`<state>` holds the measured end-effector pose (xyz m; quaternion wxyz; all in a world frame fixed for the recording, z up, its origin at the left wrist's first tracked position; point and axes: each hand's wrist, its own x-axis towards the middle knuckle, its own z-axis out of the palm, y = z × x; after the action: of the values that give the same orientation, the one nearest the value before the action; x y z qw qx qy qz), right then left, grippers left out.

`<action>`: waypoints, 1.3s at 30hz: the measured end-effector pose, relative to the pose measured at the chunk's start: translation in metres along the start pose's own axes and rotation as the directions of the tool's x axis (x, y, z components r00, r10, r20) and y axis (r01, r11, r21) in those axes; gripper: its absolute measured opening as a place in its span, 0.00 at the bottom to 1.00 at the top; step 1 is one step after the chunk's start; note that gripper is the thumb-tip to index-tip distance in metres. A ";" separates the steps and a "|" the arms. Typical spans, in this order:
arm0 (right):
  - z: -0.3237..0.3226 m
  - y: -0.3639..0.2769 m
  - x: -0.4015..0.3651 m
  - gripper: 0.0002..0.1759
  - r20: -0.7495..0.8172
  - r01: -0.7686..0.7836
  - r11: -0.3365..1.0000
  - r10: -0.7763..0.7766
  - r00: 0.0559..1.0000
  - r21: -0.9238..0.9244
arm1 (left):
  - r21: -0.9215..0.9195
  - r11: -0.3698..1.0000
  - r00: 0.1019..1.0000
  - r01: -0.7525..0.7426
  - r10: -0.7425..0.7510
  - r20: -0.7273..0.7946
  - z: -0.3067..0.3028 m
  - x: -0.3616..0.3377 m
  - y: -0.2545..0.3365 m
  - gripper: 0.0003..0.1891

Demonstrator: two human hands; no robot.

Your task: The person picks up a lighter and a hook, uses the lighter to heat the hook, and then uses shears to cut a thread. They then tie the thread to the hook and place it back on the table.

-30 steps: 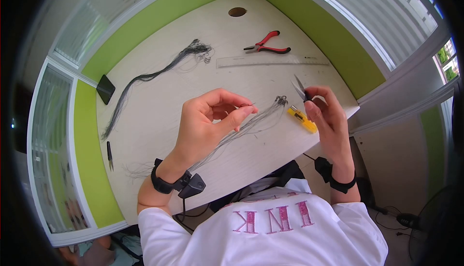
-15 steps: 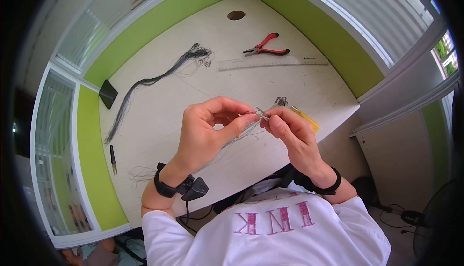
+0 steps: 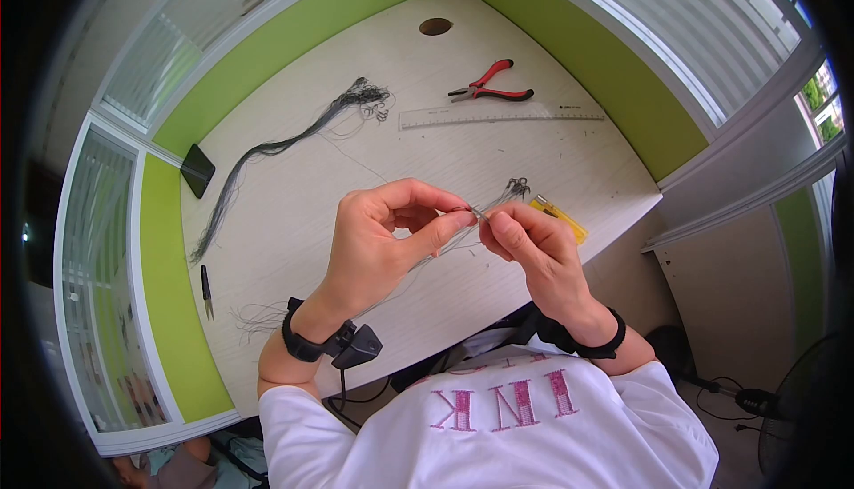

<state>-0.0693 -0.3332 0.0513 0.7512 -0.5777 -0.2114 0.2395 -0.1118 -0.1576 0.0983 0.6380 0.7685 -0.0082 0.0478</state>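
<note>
Above the front part of the desk, my left hand (image 3: pixel 378 236) is closed in a pinch, thumb against forefinger. What it pinches is too small to make out. My right hand (image 3: pixel 538 244) faces it, its fingers closed around a small two-pointed metal tool (image 3: pixel 479 213) whose tips reach my left fingertips. Under both hands runs a bundle of thin dark lines (image 3: pixel 461 238), with a cluster of dark hook-like ends (image 3: pixel 517 188) just beyond my right hand. A yellow object (image 3: pixel 566 220) lies beside that hand, partly covered by it.
A second bundle of dark lines (image 3: pixel 258 153) curves along the desk's left side. Red-handled pliers (image 3: pixel 489 83) and a clear ruler (image 3: pixel 498 116) lie at the back. A black-handled pointed tool (image 3: pixel 206 292) and a black device (image 3: pixel 197 171) are by the left green partition (image 3: pixel 173 289).
The two points of the metal tool in my right hand were apart and have come together at my left fingertips. My left hand has barely moved.
</note>
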 end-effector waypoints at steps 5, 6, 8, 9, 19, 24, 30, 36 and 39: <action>-0.003 -0.002 0.000 0.19 0.046 -0.072 0.992 0.068 0.997 0.104 | 0.033 0.999 1.000 -0.026 0.025 0.008 0.000 0.001 -0.003 0.05; -0.002 -0.003 -0.001 0.19 0.063 -0.110 0.983 0.102 0.993 0.147 | 0.046 0.997 0.998 -0.061 0.061 0.009 0.000 0.001 -0.003 0.05; -0.002 -0.006 -0.001 0.19 0.074 -0.143 0.975 0.132 0.988 0.169 | 0.060 0.993 0.995 -0.097 0.097 0.009 0.000 0.003 -0.005 0.05; -0.002 -0.008 -0.001 0.20 0.086 -0.177 0.966 0.163 0.983 0.190 | 0.071 0.985 0.987 -0.159 0.158 0.022 -0.001 0.004 -0.005 0.05; -0.002 -0.010 -0.001 0.24 0.199 -0.348 0.913 0.308 0.930 0.213 | 0.003 0.895 0.887 -0.446 0.442 0.131 -0.005 0.014 -0.019 0.08; -0.002 -0.013 -0.001 0.24 0.198 -0.359 0.910 0.320 0.927 0.207 | -0.048 0.911 0.901 -0.409 0.412 0.134 -0.006 0.014 -0.021 0.07; -0.003 -0.015 -0.001 0.25 0.168 -0.344 0.919 0.314 0.934 0.194 | -0.091 0.925 0.917 -0.370 0.379 0.125 -0.006 0.013 -0.022 0.07; -0.003 -0.016 -0.002 0.24 0.130 -0.325 0.931 0.306 0.943 0.164 | -0.077 0.937 0.930 -0.340 0.347 0.121 -0.005 0.012 -0.022 0.06; -0.002 -0.015 -0.002 0.24 0.117 -0.327 0.929 0.311 0.943 0.174 | -0.063 0.939 0.931 -0.338 0.343 0.123 -0.005 0.013 -0.022 0.06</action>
<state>-0.0677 -0.3396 0.0656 0.7443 -0.5184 -0.1232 0.4026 -0.0980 -0.1478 0.0790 0.6336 0.7437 -0.1844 0.1067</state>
